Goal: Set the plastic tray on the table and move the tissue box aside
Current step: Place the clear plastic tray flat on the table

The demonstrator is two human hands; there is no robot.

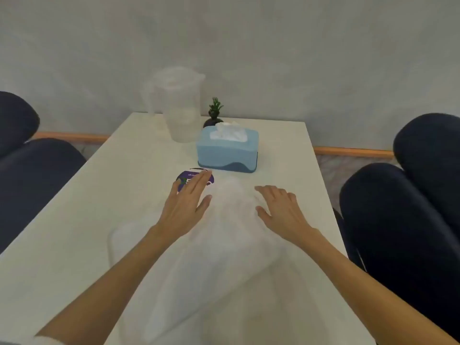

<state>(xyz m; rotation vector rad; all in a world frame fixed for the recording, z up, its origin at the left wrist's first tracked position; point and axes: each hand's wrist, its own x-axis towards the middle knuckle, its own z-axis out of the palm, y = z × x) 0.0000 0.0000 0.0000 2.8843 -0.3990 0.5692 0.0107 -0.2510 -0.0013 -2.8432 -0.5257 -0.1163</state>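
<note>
A: Step in hand? The plastic tray, translucent and blurred, appears laid on the surface under both forearms; setting-down is judged nearly done.

B: Fingers? Left hand and right hand are spread, nothing pinched.

A: Next, the tissue box, just beyond the fingertips, must be reached and shifted aside, clear of the jug.

B: Room: pale wall, dark chairs flanking.

The desk is bare on its left side and along the right edge. The tissue box stands ahead, with the clear jug and small plant close behind it, and a purple lid lies just left.
</note>
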